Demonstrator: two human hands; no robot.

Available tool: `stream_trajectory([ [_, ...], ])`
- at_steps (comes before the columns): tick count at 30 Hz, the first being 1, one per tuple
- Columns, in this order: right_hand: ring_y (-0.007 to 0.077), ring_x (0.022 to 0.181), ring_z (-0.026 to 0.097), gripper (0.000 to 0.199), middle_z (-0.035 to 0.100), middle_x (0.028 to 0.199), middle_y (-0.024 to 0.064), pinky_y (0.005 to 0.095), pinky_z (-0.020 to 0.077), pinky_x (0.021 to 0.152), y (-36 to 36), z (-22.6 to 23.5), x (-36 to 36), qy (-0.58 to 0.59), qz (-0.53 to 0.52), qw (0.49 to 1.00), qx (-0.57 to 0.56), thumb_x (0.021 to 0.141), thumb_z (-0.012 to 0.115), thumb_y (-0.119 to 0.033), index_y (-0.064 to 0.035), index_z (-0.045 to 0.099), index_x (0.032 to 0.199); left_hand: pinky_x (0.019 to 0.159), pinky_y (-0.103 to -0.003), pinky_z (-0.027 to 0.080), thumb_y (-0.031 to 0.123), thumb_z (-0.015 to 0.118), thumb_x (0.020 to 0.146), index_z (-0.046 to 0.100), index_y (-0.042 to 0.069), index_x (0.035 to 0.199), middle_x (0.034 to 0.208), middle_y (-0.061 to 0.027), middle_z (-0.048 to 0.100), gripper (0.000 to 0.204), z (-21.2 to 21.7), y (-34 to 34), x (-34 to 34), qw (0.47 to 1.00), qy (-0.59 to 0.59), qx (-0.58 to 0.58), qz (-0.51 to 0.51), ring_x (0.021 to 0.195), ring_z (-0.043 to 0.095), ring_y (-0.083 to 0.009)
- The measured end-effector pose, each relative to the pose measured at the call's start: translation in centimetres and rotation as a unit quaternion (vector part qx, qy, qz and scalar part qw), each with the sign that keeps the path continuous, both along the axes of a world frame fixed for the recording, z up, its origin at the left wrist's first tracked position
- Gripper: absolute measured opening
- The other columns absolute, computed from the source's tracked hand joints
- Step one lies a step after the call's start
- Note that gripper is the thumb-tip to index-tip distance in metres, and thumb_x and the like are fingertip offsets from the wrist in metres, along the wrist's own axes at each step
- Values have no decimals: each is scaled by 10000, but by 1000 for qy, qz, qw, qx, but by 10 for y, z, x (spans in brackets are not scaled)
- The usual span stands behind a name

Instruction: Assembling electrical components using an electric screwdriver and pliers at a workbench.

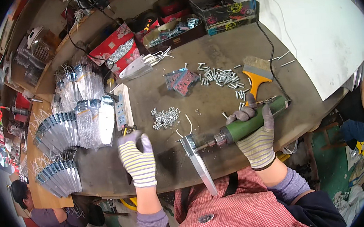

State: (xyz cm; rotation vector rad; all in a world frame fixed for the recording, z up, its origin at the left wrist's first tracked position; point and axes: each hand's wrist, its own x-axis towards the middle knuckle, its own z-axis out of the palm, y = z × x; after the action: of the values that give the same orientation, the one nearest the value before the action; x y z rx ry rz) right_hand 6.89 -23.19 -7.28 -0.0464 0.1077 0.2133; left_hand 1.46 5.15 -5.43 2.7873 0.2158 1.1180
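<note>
My right hand (256, 136), in a striped knit glove, grips a green powered screwdriver (252, 123) lying sideways with its bit pointing left. The bit touches the upper end of a flat grey metal bracket (198, 161) that sticks out over the near table edge. My left hand (137, 157), also gloved, hovers over the brown table (211, 54) left of the bracket, fingers curled; whether a small part sits in them is hidden. A pile of small nuts (165, 117) lies just beyond both hands.
Loose screws (222, 77) and an orange-handled brush (256, 76) lie at the far right. Bagged metal plates (72, 123) stand in rows at left, a white power strip (121, 110) beside them. Boxes of parts (174, 27) line the back. Another person (30, 204) sits lower left.
</note>
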Motion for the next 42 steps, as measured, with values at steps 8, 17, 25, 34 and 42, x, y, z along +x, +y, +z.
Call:
stream_trajectory([
  [8,182,904,481,577,442,823,-18,437,319,1065,5,5,-10,-253,63,964,-55,826,722,-431,-173,482,1282,406,-170,377,468,601,871,546,30,1295,939,-28,681,612,33,-40,5,576,400,-704,-114,615,570,-34],
  [17,62,714,400,448,356,741,-89,356,405,924,-17,11,-6,-81,-1,996,49,841,706,-418,-186,595,1207,652,-266,529,9,715,762,297,41,1489,727,-38,620,839,77,-60,-60,676,70,-644,-351,680,633,-120],
  [25,84,673,363,303,326,712,-76,367,395,918,-24,-12,6,-32,-67,996,44,866,681,-311,-131,616,1102,681,-268,561,-124,570,715,181,159,1543,881,-65,619,958,-5,-82,-55,720,236,-576,-308,730,634,-120],
  [34,77,650,342,260,309,684,-82,353,387,906,-28,-9,6,-41,-65,995,66,842,678,-244,-126,627,1068,689,-272,572,-102,560,725,233,129,1527,921,-90,652,897,-8,-90,-49,743,267,-531,-309,727,649,-123],
  [42,78,656,356,235,310,687,-78,358,385,917,-29,-9,6,-47,-61,995,62,847,675,-242,-124,614,1041,671,-263,561,-51,587,721,286,104,1510,914,-85,664,858,-2,-93,-46,766,280,-495,-299,710,649,-117],
])
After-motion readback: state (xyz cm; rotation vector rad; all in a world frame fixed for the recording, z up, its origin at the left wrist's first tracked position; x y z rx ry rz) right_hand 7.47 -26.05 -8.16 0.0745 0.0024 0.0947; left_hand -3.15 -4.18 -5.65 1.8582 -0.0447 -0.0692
